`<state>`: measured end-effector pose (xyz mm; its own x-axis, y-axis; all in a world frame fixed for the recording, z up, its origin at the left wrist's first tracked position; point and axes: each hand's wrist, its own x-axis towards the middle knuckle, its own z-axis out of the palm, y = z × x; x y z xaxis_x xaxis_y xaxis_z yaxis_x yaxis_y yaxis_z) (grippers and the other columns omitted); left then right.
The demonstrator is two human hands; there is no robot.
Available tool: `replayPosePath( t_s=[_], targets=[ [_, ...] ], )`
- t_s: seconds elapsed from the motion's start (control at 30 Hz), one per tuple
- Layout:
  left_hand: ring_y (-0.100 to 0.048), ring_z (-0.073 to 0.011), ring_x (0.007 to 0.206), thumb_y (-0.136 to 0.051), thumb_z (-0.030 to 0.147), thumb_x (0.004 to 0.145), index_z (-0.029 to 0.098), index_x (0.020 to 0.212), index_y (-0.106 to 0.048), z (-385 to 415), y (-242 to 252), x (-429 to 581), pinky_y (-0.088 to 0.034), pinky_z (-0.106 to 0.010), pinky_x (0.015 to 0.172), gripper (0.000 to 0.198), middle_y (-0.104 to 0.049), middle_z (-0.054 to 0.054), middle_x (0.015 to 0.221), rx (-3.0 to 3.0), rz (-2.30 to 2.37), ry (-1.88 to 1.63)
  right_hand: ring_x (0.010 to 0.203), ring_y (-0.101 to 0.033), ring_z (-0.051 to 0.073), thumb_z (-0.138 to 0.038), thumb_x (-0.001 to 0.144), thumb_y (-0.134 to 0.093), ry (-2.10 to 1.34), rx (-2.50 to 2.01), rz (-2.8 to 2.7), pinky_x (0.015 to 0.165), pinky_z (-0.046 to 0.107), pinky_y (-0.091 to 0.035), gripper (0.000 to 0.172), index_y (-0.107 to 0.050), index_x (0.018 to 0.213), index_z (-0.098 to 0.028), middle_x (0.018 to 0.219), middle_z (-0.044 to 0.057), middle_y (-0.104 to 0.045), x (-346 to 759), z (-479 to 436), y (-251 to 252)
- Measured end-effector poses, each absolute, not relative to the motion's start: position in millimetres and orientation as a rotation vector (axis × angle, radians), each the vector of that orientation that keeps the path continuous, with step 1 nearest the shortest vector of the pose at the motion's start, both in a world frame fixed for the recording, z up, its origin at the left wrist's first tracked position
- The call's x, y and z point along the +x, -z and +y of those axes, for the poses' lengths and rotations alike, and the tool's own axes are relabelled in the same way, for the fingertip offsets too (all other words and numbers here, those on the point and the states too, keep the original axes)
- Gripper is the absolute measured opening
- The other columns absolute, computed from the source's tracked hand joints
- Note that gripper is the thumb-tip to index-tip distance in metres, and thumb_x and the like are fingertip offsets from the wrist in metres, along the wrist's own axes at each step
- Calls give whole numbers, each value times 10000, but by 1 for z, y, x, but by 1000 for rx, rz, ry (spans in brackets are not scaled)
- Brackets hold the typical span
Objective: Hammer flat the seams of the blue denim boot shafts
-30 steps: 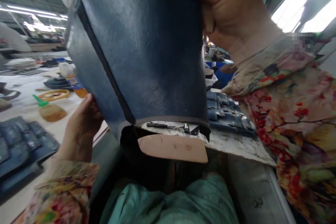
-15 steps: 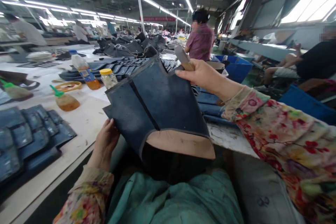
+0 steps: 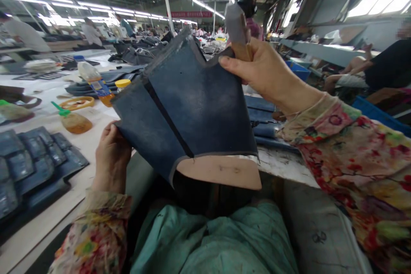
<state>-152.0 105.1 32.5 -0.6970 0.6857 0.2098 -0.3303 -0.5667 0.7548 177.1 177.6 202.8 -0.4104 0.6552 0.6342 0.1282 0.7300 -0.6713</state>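
A dark blue leather-like piece (image 3: pixel 205 107) is stretched between my two hands above my lap. It has a black strip down its face and a curved, bound lower edge. My left hand (image 3: pixel 112 150) pinches its left corner, fingers partly behind it. With my right hand (image 3: pixel 257 68) I grip its upper right edge, thumb in front. The same hand also holds a broad, flat-bladed tool with a wooden handle (image 3: pixel 242 51), blade up; it looks like a scraper. Below the curved edge shows a smooth tan panel (image 3: pixel 221 172), probably the inner side of the piece.
Stacked blue pieces (image 3: pixel 35 158) lie on the table at left. Behind them are a green-nozzled squeeze bottle (image 3: pixel 75 122), a yellow ring-shaped dish (image 3: pixel 77 103), a tilted plastic bottle (image 3: pixel 96 83) and a yellow-lidded jar (image 3: pixel 122 84). A seated person (image 3: pixel 385 60) is at far right.
Both hands have spread the blue piece wider and raised it: my left hand went left and up, my right hand up and nearer. The scraper-like tool has risen with it.
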Motion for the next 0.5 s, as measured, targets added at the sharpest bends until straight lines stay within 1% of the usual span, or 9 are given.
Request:
replayPosePath(
  t_s=[0.1,0.2,0.3,0.43,0.5],
  targets=[
    [-590,-73,807,-428,113,915,128,887,-549,108,-55,-162,-437,-255,902,125,-650,26,791,747,897,-2331,672,-515,159,-334,769,-648,-609,-585,-1929,574,263,-414,186,-505,688,-247,650,-27,-502,178,180,-207],
    [-580,-60,823,-440,104,911,139,908,-540,111,-62,-164,-417,-247,933,106,-640,44,802,767,873,-2368,692,-520,180,-370,763,-651,-549,-592,-1942,561,276,-418,199,-503,687,-261,648,-17,-515,177,183,-208],
    [-576,-72,796,-439,136,919,153,911,-542,111,-57,-160,-437,-275,901,104,-639,46,796,700,888,-2334,699,-518,174,-360,757,-666,-511,-606,-1974,584,271,-423,198,-510,697,-253,636,-23,-509,177,183,-206],
    [-530,-81,636,-445,140,909,148,857,-541,107,-44,-153,-461,-266,775,110,-585,54,656,641,927,-2260,717,-517,141,-299,773,-666,-563,-599,-1996,637,246,-420,162,-534,729,-217,678,-33,-515,181,177,-200],
    [-514,-84,609,-426,131,910,147,846,-541,106,-43,-152,-455,-256,734,133,-569,52,627,624,941,-2240,719,-514,127,-269,783,-658,-604,-591,-1984,653,237,-415,147,-538,732,-200,698,-34,-512,183,174,-197]
  ],
)
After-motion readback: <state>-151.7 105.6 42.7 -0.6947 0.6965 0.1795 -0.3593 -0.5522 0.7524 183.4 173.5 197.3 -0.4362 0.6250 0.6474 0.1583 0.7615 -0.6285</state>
